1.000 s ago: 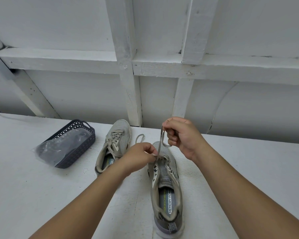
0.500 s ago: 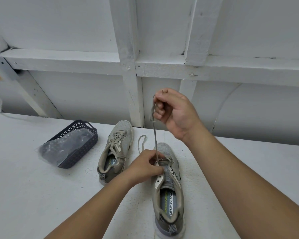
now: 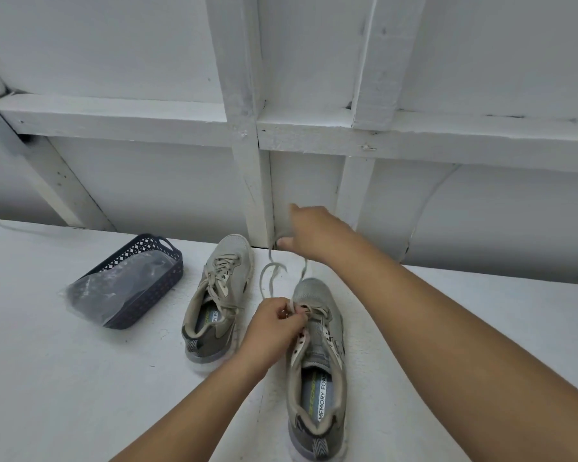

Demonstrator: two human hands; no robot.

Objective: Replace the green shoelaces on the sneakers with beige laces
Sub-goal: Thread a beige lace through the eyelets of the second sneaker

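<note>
The lace runs lengthwise from the near shoe past its toe, left hand pinching it at the eyelets, right hand spread, blurred, over its far end.

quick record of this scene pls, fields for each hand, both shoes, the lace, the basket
left hand: pinches lace at the near sneaker's upper eyelets
right hand: stretched past the toe, fingers spread; blurred, whether it holds the lace is unclear
near sneaker: partly laced, lower eyelets bare
far sneaker: fully laced, lying to the left
lace: loose ends loop on the table beyond the toe
basket: dark, at left, holds a clear plastic bag
</note>
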